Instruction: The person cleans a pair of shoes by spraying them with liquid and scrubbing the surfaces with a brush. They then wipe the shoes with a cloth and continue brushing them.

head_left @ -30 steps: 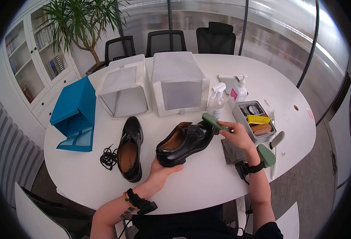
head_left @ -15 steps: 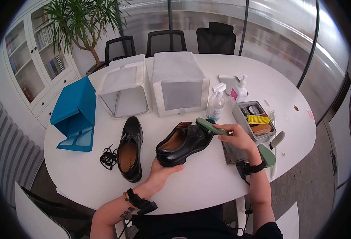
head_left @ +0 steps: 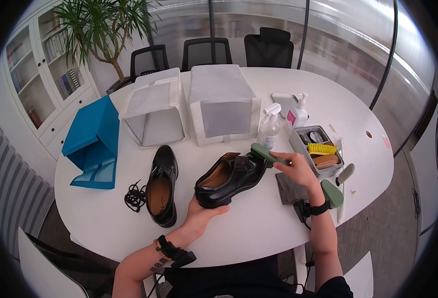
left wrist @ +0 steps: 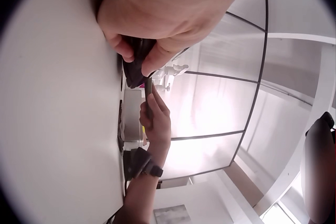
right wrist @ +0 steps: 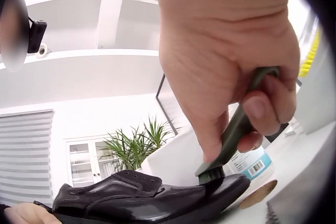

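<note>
A black leather dress shoe without laces is held at its heel by my left hand, thumb along one side. My right hand grips a green-handled brush. In the right wrist view the dark bristles touch the shiny toe of the shoe. The matching shoe stands to the left, its toe pointing away from me. Beside that one lies a bundle of black shoelaces. A grey cloth rests under and near my right wrist.
On the right, a grey box holds brushes, one with yellow bristles. A spray bottle and a pump bottle stand behind it. Two white boxes and a blue one line the back. A second green tool lies by my forearm.
The brush went back along the shoe toward the lace area, then forward again to the toe. My left hand and the held shoe have stayed in place.
</note>
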Demonstrator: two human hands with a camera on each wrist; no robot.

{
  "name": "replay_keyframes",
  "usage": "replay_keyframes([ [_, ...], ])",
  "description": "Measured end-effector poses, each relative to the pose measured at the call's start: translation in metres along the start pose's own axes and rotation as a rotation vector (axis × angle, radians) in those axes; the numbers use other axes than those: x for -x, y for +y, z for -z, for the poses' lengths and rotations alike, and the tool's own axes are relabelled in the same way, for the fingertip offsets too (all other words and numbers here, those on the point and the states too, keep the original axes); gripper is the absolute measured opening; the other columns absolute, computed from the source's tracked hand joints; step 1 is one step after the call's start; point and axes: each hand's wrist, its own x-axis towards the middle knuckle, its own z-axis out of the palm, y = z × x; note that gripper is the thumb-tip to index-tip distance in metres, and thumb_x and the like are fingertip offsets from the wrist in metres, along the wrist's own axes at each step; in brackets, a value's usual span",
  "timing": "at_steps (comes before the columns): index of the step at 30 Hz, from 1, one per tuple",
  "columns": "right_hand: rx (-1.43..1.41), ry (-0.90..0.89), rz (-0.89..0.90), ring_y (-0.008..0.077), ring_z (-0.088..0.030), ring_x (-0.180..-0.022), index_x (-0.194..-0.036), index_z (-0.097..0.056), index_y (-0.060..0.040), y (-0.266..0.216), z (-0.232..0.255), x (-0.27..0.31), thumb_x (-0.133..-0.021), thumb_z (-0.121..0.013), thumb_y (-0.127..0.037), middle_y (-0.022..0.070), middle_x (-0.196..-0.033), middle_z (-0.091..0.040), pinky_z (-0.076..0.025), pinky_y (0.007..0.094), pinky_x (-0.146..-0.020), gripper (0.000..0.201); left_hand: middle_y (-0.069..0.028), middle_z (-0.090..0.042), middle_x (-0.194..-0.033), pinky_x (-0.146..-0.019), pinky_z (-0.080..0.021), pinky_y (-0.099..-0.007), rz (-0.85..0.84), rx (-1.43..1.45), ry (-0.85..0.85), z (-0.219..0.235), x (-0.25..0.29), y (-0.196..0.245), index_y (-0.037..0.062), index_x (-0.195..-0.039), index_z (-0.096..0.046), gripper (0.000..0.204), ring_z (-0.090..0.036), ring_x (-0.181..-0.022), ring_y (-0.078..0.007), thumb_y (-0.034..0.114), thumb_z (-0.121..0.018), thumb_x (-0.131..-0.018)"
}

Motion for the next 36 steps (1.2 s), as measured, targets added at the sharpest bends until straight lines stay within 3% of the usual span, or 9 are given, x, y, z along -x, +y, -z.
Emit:
replay_keyframes([
  [5, -0.017, -0.043, 0.044, 0.012, -0.05, -0.064, -0.128, -0.07, -0.0092, -0.001, 0.005, 0.0, -0.089, -0.074, -0.016, 0.0101, -0.073, -0.064, -0.046, 0.0304, -0.064, 0.04, -0.0059, -0.059, -0.128, -0.102, -0.051, -0.0313, -0.012, -0.02, 0.01, -0.001, 0.001, 0.001, 0.0028, -0.137, -0.048, 0.075, -0.059, -0.118, -0.0159, -0.01, -0.084, -0.074],
  [7, -0.187, -0.196, -0.07, 0.0072, -0.053, -0.067, -0.132, -0.068, -0.0064, -0.007, 0.009, 0.001, -0.089, -0.073, -0.013, 0.0033, -0.078, -0.07, -0.046, 0.027, -0.064, 0.043, -0.006, -0.059, -0.129, -0.103, -0.051, -0.0313, 0.002, -0.014, 0.007, -0.001, 0.001, 0.002, 0.0026, -0.137, -0.048, 0.074, -0.059, -0.119, -0.0158, -0.01, -0.084, -0.074],
  [13, 0.051, 0.07, -0.068, 0.0091, -0.05, -0.065, -0.127, -0.071, -0.0089, 0.013, -0.002, -0.002, -0.088, -0.075, -0.014, 0.0049, -0.07, -0.062, -0.045, 0.0287, -0.063, 0.04, -0.0063, -0.059, -0.129, -0.103, -0.05, -0.0312, 0.012, -0.014, 0.004, -0.001, 0.001, 0.003, 0.002, -0.137, -0.048, 0.074, -0.059, -0.119, -0.0159, -0.008, -0.085, -0.073],
  [16, -0.062, 0.007, 0.105, 0.0101, -0.049, -0.066, -0.128, -0.071, -0.0081, 0.011, -0.002, -0.002, -0.089, -0.074, -0.014, 0.0073, -0.079, -0.066, -0.046, 0.0293, -0.066, 0.04, -0.0063, -0.06, -0.129, -0.103, -0.05, -0.0311, 0.009, -0.011, 0.004, -0.001, 0.001, 0.002, 0.002, -0.137, -0.048, 0.074, -0.059, -0.119, -0.016, -0.008, -0.086, -0.073],
  [19, -0.294, -0.172, -0.03, 0.0059, -0.054, -0.07, -0.131, -0.069, -0.0067, -0.003, 0.001, 0.0, -0.089, -0.073, -0.012, 0.0029, -0.087, -0.072, -0.046, 0.0261, -0.064, 0.043, -0.005, -0.061, -0.129, -0.103, -0.05, -0.0312, 0.008, -0.01, 0.017, -0.001, 0.002, 0.001, 0.0027, -0.136, -0.051, 0.07, -0.06, -0.118, -0.0153, -0.01, -0.083, -0.075],
  [26, -0.003, -0.045, -0.095, 0.0117, -0.056, -0.077, -0.13, -0.069, -0.0072, 0.002, 0.001, -0.001, -0.09, -0.073, -0.015, 0.0067, -0.092, -0.072, -0.048, 0.0293, -0.073, 0.041, -0.0063, -0.059, -0.13, -0.104, -0.051, -0.0313, 0.001, -0.022, 0.012, 0.001, 0.0, -0.001, 0.0024, -0.138, -0.048, 0.076, -0.059, -0.119, -0.0163, -0.009, -0.085, -0.073],
  [29, -0.062, -0.037, 0.063, 0.0127, -0.054, -0.074, -0.13, -0.069, -0.0067, 0.001, -0.002, -0.001, -0.09, -0.073, -0.015, 0.0067, -0.092, -0.071, -0.049, 0.0299, -0.073, 0.042, -0.0063, -0.059, -0.13, -0.104, -0.051, -0.0312, 0.014, -0.02, 0.006, 0.001, 0.0, 0.0, 0.0023, -0.138, -0.047, 0.077, -0.059, -0.119, -0.0163, -0.009, -0.085, -0.073],
  [32, -0.232, -0.149, 0.024, 0.0073, -0.053, -0.071, -0.131, -0.069, -0.0065, -0.003, -0.001, -0.001, -0.09, -0.071, -0.01, 0.0036, -0.093, -0.072, -0.047, 0.0268, -0.066, 0.042, -0.0065, -0.059, -0.13, -0.103, -0.051, -0.0312, 0.025, -0.014, 0.011, 0.001, 0.0, 0.0, 0.0023, -0.138, -0.047, 0.077, -0.059, -0.12, -0.0164, -0.01, -0.085, -0.072],
  [36, -0.009, -0.021, -0.096, 0.0124, -0.054, -0.075, -0.13, -0.069, -0.0065, -0.003, 0.001, 0.0, -0.089, -0.073, -0.014, 0.0086, -0.095, -0.073, -0.048, 0.0296, -0.073, 0.042, -0.0066, -0.059, -0.131, -0.103, -0.051, -0.0312, 0.019, -0.019, 0.016, 0.001, 0.0, 0.0, 0.0023, -0.138, -0.047, 0.078, -0.059, -0.119, -0.0164, -0.01, -0.086, -0.072],
])
